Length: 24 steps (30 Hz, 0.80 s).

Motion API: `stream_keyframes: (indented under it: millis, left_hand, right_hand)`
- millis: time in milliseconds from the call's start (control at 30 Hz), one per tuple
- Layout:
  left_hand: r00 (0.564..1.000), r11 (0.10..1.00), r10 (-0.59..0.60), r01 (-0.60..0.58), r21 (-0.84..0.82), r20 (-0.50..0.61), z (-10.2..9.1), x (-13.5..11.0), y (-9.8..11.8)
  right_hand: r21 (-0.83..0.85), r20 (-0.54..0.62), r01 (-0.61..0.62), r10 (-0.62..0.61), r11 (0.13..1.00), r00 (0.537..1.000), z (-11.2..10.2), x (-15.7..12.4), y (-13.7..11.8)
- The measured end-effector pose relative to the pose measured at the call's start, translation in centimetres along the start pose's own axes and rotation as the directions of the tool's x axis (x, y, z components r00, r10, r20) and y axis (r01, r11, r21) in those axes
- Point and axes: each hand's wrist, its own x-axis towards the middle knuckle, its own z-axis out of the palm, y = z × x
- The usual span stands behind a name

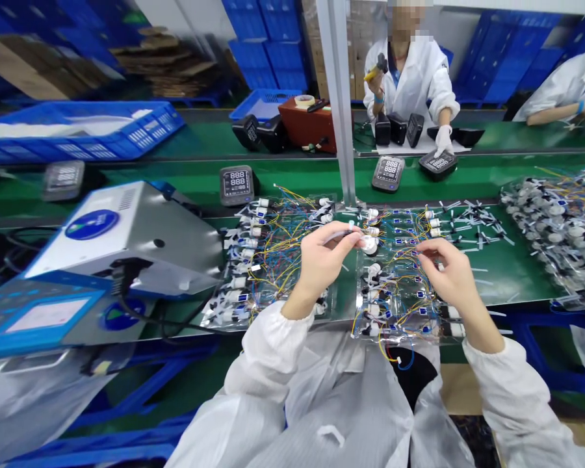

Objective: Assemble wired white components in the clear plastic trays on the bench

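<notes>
My left hand (324, 257) is closed in a pinch on a small white round part (369, 244) with thin wires, held over the clear plastic tray (344, 305) in front of me. My right hand (449, 270) hovers over the right half of the tray, fingers curled and pinching thin wires (422, 255) that run toward the part. The tray holds several white parts with yellow, blue and red wires (273, 260). Both sleeves are white.
A grey and blue machine (121, 240) with a blue touch panel (43, 315) stands at left. Another wired tray (558, 227) lies at right. Black display units (236, 184) ride the green belt (497, 170). Across it, a person in white (409, 71) works. A metal post (338, 97) rises ahead.
</notes>
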Motion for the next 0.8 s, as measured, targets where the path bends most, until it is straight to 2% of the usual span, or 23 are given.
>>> stream_keyframes:
  millis: [100, 233, 300, 367, 433, 500, 600, 667, 800]
  left_hand:
    - [0.996, 0.983, 0.035, -0.049, -0.176, -0.084, 0.2, 0.0, 2.1]
    - [0.983, 0.928, 0.123, -0.163, -0.335, -0.137, 0.4, -0.4, 4.8]
    - [0.972, 0.905, 0.189, -0.227, -0.360, -0.137, 0.5, -0.8, 6.0]
    - [0.956, 0.892, 0.256, -0.291, -0.346, -0.144, 0.3, -1.2, 7.0]
    - [0.942, 0.889, 0.281, -0.328, -0.320, -0.185, -0.2, -1.5, 7.7]
    - [0.922, 0.881, 0.265, -0.350, -0.318, -0.282, -1.0, -1.5, 8.0]
    - [0.846, 0.818, 0.226, -0.434, -0.377, -0.483, -2.9, -1.1, 7.9]
    - [0.791, 0.753, 0.200, -0.501, -0.426, -0.578, -4.4, -0.8, 7.7]
    - [0.766, 0.680, 0.089, -0.513, -0.523, -0.637, -6.6, -0.4, 7.6]
  right_hand:
    - [-0.039, 0.091, 0.044, -0.040, 0.998, 0.995, 2.3, 0.7, 0.3]
    - [-0.064, 0.207, 0.089, -0.074, 0.994, 0.976, 7.0, 1.3, 1.2]
    - [-0.076, 0.202, 0.079, -0.062, 0.994, 0.977, 8.9, 1.6, 1.7]
    - [-0.082, 0.151, 0.048, -0.035, 0.995, 0.988, 9.9, 2.0, 2.3]
    - [-0.106, 0.103, 0.025, -0.014, 0.994, 0.995, 10.0, 2.5, 3.1]
    - [-0.154, 0.079, 0.014, -0.002, 0.988, 0.997, 9.5, 2.9, 4.1]
    - [-0.205, 0.034, -0.017, 0.025, 0.979, 0.999, 8.6, 3.2, 5.5]
    - [-0.203, -0.004, -0.044, 0.044, 0.978, 0.999, 8.2, 3.2, 6.2]
    - [-0.181, -0.049, -0.044, 0.036, 0.982, 0.998, 8.1, 3.1, 6.5]
